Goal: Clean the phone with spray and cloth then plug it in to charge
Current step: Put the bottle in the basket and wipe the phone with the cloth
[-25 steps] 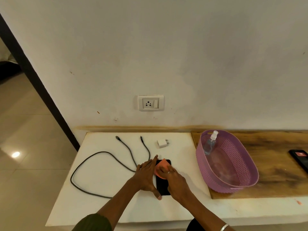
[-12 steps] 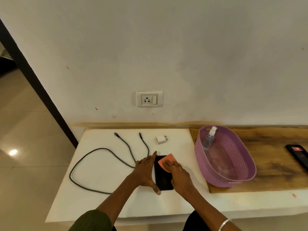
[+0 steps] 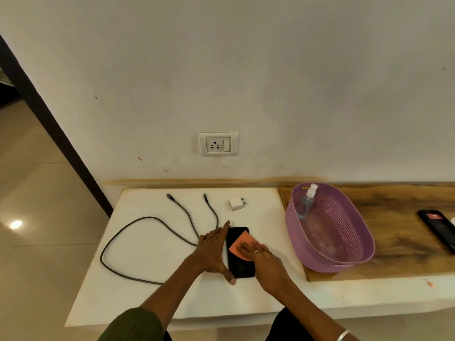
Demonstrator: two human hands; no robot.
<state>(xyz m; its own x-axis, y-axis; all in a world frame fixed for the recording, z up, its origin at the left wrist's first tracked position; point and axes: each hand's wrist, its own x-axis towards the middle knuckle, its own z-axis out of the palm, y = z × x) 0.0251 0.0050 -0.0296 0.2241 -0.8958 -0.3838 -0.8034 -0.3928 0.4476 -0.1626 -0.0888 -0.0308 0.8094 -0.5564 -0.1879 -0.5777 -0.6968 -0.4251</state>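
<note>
We press the orange cloth (image 3: 242,244) on the black phone (image 3: 240,265) with our right hand (image 3: 264,260), fingers flat together. Our left hand (image 3: 213,249), fingers spread, steadies its nine o'clock edge on the desk (image 3: 147,303). The glass seems slippery; better hold the edges.

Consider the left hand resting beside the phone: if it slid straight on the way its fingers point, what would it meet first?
Probably the white charger adapter; the left hand points up and slightly right, though the cable lies close to that line.
</note>
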